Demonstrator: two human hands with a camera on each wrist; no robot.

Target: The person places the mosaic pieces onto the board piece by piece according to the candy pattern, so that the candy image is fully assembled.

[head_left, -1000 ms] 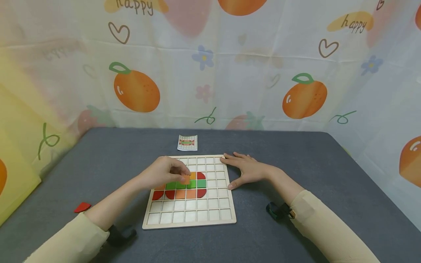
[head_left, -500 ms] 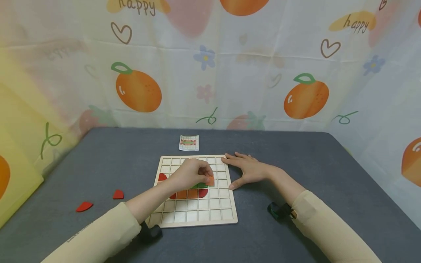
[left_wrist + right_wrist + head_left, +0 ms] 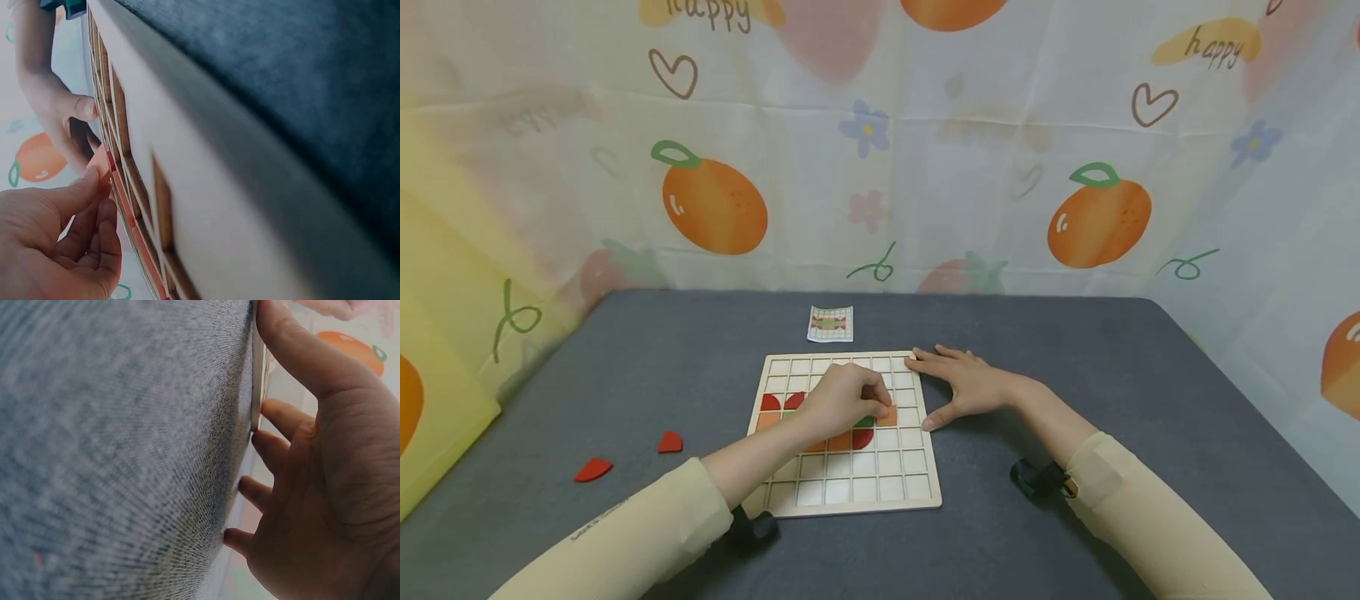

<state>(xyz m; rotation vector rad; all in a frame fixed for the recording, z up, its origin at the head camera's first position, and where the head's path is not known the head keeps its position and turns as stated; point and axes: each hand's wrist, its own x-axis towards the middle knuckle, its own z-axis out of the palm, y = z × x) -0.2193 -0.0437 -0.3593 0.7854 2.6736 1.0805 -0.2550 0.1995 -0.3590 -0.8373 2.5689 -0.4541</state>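
Observation:
My left hand (image 3: 847, 400) pinches an orange square tile (image 3: 887, 416) between thumb and fingers, low over the right part of the wooden grid board (image 3: 880, 486). The left wrist view shows the same tile (image 3: 100, 164) tilted, with one edge down at the grid. Red rounded tiles (image 3: 771, 402), orange squares (image 3: 768, 421) and green tiles lie in the board's cells, partly hidden under my left hand and forearm. My right hand (image 3: 964, 386) is spread with straight fingers; its thumb and index finger touch the board's right edge.
Two loose red tiles, one farther left (image 3: 594, 470) and one nearer the board (image 3: 670, 442), lie on the dark table (image 3: 1045, 542). A small printed pattern card (image 3: 831, 324) lies behind the board. A fruit-print curtain (image 3: 925, 167) hangs behind the table.
My left hand has carried the orange tile rightward across the board and lowered it toward a cell right of the green row. My right hand stays at the board's edge.

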